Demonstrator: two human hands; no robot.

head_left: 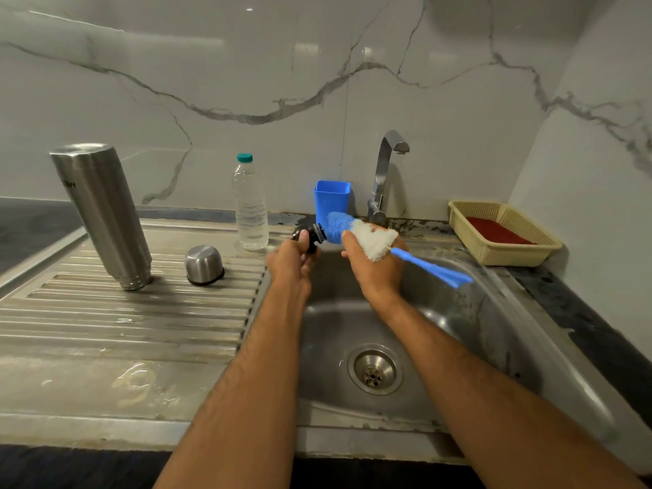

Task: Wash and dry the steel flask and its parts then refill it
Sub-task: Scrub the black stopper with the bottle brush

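Note:
The steel flask body (102, 213) stands upside down on the ribbed drainboard (116, 319) at the left. Its steel cup lid (204, 265) sits upside down beside it. Over the sink's far edge, my left hand (292, 257) grips the flask's dark stopper (310, 236). My right hand (375, 268) grips a blue and white bottle brush (356, 232) around its bristles, with the blue tip pressed against the stopper. The brush's blue handle sticks out to the right over the basin.
A clear water bottle (249, 206) with a teal cap stands behind the cup lid. A blue plastic cup (331, 199) and the tap (386, 167) stand at the back. The steel sink (487, 333) lies below my hands. A beige basket (501, 234) sits at the right.

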